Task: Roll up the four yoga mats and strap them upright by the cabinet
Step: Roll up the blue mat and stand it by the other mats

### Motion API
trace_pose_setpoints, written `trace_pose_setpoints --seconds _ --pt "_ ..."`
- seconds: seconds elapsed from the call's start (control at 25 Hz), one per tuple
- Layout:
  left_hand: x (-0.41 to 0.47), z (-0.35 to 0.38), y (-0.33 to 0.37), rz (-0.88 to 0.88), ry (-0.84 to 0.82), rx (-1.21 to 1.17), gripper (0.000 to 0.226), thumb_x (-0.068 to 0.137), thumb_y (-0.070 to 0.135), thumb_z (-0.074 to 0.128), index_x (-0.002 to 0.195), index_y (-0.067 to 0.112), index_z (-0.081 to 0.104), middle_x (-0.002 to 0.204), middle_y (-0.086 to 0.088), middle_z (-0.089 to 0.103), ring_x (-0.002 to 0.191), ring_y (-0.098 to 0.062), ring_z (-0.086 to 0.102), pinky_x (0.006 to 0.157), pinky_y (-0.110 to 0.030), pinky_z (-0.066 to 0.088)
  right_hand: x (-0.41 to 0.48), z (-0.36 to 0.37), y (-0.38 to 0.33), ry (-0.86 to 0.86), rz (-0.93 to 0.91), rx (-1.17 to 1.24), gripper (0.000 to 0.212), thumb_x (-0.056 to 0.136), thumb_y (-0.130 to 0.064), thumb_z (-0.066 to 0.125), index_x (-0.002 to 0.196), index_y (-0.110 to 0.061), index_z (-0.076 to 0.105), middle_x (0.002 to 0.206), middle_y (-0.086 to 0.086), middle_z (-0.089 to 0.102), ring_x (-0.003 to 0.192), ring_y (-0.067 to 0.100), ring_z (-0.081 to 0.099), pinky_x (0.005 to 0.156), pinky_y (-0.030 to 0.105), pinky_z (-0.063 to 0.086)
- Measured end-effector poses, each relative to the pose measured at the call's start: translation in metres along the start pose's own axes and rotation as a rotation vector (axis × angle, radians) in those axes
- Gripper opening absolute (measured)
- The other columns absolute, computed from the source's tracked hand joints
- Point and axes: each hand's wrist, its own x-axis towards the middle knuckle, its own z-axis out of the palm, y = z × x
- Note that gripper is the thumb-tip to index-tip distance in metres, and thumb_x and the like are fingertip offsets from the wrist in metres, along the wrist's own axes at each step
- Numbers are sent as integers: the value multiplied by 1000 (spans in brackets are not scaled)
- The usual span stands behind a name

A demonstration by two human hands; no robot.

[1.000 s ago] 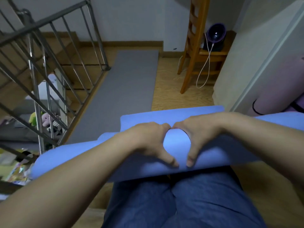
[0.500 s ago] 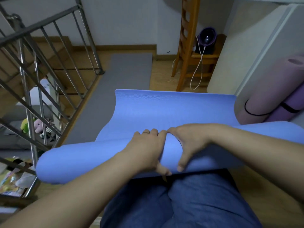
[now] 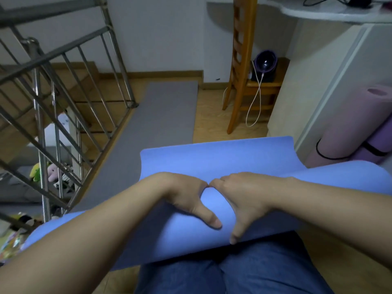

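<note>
A blue yoga mat [image 3: 214, 158] lies across my lap, mostly rolled, with a short flat tail stretching away from me. My left hand [image 3: 186, 198] and my right hand [image 3: 244, 200] sit side by side on the middle of the roll, fingers curled over its far side and thumbs on the near side. A grey mat [image 3: 148, 132] lies flat on the floor beyond. Two rolled mats, a pink one [image 3: 350, 124] and a purple one [image 3: 379, 143], lean against the white cabinet [image 3: 318, 85] at the right, each with a black strap.
A metal stair railing [image 3: 63, 98] runs along the left, with stairs and toys below. A wooden chair [image 3: 241, 66] stands ahead by the wall, with a white cable and a dark round device [image 3: 265, 64] beside it. Wooden floor surrounds the mats.
The flat tail of the blue mat showed longer half a second ago and is shorter now. Both hands have shifted on the roll, fingers reaching further over its top.
</note>
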Motion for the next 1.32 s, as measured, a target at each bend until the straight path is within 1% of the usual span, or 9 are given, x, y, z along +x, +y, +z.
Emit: trace_pose_setpoints --seconds 0.16,0.36,0.48,0.64,0.88,0.96,1.04,1.2,1.32 --pt "-9 6 4 21 -73 -58 62 67 64 73 118 33 55 112 13 65 101 -11 63 97 -33 48 -1 4 -6 -119 36 74 99 50 -62 83 130 -23 39 114 -2 59 98 20 59 86 34 51" --pt "-18 40 18 -44 332 426 98 67 71 66 140 16 30 127 -5 48 114 -28 50 90 -39 43 20 -2 8 -211 77 214 90 50 -59 84 124 -29 42 114 -9 58 100 16 57 89 33 50" --pt "-19 54 15 -45 431 406 105 63 72 67 142 16 26 129 -5 45 116 -28 47 91 -40 41 11 6 3 -99 83 118 98 52 -67 78 131 -26 38 125 -5 55 108 18 54 95 38 46" --pt "-5 33 -2 12 324 146 98 61 69 72 138 21 34 125 -2 52 112 -25 52 94 -38 44 -7 38 -8 219 54 -186 116 55 -76 66 146 -22 18 139 -1 41 124 23 42 104 42 33" --pt "3 -3 -18 14 59 -104 74 56 71 72 118 37 50 112 18 62 103 -9 60 96 -33 47 9 -10 2 22 9 -62 100 53 -75 73 131 -24 38 110 -1 58 99 23 56 79 34 46" --pt "-4 -4 -25 73 -11 -179 71 50 73 71 112 41 54 107 23 65 100 -3 63 95 -31 49 5 -18 -3 -14 7 -60 94 51 -77 72 124 -25 42 92 -7 53 88 22 55 73 33 46" --pt "-6 3 -26 108 -67 -205 70 51 72 72 112 42 55 107 24 65 100 -1 63 95 -31 49 3 -12 -6 -51 11 4 91 51 -76 72 122 -27 42 90 -9 52 86 20 54 74 34 47" --pt "0 2 -15 73 -22 -74 68 65 68 71 122 36 52 115 17 62 105 -10 60 99 -34 46 5 10 2 -74 43 220 95 48 -75 75 127 -34 40 113 -10 60 98 16 58 86 34 50" --pt "-9 15 -1 41 216 193 92 67 69 68 140 24 36 129 1 50 115 -21 51 100 -39 42 12 8 12 -93 57 295 90 51 -71 77 126 -34 43 112 -12 60 99 13 58 88 32 49"
